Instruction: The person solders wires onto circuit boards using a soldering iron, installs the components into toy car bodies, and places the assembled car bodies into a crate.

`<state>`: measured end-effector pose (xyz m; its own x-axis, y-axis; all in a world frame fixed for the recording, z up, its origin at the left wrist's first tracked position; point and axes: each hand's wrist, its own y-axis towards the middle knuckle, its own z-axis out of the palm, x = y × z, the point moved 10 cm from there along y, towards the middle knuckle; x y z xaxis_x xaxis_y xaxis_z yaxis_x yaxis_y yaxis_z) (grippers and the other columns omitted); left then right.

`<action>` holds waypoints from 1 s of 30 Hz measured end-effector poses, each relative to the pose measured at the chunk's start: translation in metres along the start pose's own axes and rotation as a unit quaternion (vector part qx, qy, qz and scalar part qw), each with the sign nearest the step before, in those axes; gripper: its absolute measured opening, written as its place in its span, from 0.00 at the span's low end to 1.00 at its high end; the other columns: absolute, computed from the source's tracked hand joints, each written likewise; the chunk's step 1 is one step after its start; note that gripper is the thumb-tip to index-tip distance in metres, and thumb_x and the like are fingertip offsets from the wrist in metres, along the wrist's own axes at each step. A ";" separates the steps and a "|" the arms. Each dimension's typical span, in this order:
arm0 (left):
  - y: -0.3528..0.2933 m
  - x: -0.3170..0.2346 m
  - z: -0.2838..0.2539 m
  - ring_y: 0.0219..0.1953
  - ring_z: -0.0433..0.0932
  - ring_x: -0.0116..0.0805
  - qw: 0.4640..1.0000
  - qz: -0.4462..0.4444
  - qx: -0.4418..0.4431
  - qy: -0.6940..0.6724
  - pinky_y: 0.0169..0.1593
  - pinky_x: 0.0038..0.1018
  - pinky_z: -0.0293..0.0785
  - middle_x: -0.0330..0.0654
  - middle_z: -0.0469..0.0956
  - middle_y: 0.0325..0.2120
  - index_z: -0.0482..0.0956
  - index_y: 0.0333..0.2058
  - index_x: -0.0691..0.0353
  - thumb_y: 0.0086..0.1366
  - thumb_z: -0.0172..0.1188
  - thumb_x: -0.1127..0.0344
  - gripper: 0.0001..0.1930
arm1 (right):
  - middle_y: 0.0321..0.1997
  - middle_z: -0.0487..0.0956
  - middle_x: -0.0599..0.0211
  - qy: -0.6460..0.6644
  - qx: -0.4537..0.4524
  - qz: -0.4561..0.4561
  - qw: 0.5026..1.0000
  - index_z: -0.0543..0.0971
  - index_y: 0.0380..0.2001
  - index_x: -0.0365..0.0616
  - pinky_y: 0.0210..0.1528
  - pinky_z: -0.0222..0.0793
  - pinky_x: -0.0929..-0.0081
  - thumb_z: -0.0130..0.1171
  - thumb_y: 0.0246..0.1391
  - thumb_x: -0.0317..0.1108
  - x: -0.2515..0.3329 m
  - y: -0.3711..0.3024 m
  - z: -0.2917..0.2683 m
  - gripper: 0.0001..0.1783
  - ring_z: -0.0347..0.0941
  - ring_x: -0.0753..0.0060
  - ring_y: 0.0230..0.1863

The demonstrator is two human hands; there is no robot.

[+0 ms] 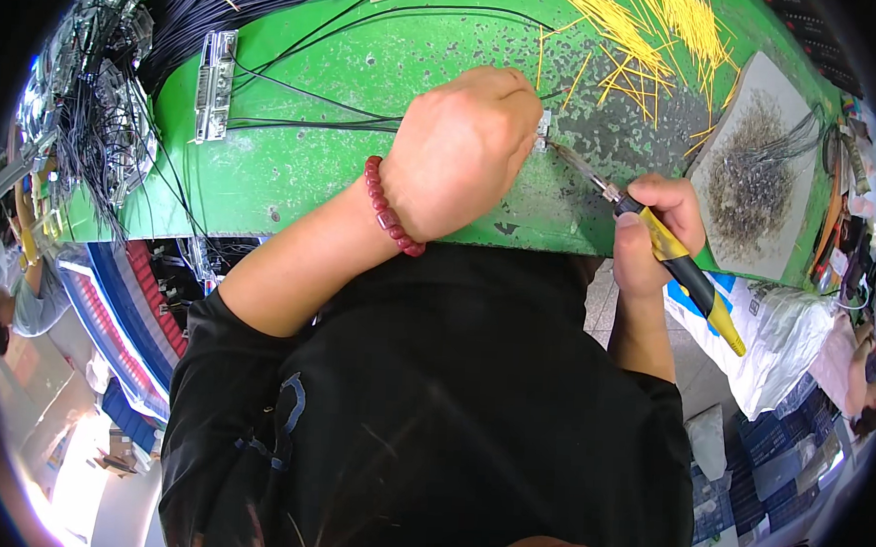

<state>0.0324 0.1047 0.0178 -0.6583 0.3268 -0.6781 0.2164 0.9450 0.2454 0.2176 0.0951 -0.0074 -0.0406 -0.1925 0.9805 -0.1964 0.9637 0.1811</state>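
My right hand (663, 230) is closed round a yellow-and-black soldering iron (670, 246). The iron's tip points up and left, touching or just short of a small pale metallic part (543, 131) on the green work surface. My left hand (471, 143), back upward and fingers curled down, rests beside that part. Black wires (317, 125) run from the left into my left hand, which hides their ends and my fingertips. Their other ends reach a clear, metallic-looking strip (214, 86) lying on the green table (295, 184).
Loose yellow sticks or wires (653, 48) lie scattered at the far right. A grey board (755, 170) carries dark residue and a tangle of thin wire. Bundled black cables (234, 20) and clear parts (104, 93) heap up at the left. Other people sit at both sides.
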 end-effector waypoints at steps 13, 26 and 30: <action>0.000 0.001 0.001 0.32 0.77 0.46 1.000 -0.001 0.006 0.003 0.35 0.34 0.75 0.45 0.77 0.29 0.76 0.26 0.66 0.51 0.61 0.78 0.03 | 0.27 0.71 0.71 -0.007 0.012 0.017 1.000 0.73 0.33 0.38 0.29 0.56 0.84 0.66 0.47 0.34 -0.003 0.001 0.001 0.14 0.61 0.84 0.26; 0.001 0.000 0.001 0.32 0.77 0.47 1.000 0.003 0.015 -0.002 0.36 0.34 0.75 0.46 0.77 0.29 0.75 0.26 0.67 0.52 0.61 0.77 0.03 | 0.29 0.72 0.70 0.022 -0.030 -0.005 0.999 0.74 0.33 0.38 0.31 0.57 0.84 0.65 0.47 0.34 -0.005 -0.001 -0.009 0.14 0.62 0.84 0.28; 0.001 0.000 0.001 0.32 0.77 0.47 1.000 0.003 0.015 -0.001 0.36 0.34 0.75 0.46 0.76 0.29 0.75 0.26 0.67 0.52 0.60 0.77 0.03 | 0.29 0.72 0.71 0.027 -0.018 0.009 0.999 0.74 0.33 0.38 0.30 0.57 0.84 0.65 0.47 0.32 -0.001 0.001 -0.002 0.13 0.62 0.85 0.27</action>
<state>0.0337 0.1052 0.0173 -0.6549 0.3328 -0.6785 0.2425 0.9429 0.2284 0.2198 0.0967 -0.0077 0.0084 -0.1650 0.9862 -0.1612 0.9732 0.1642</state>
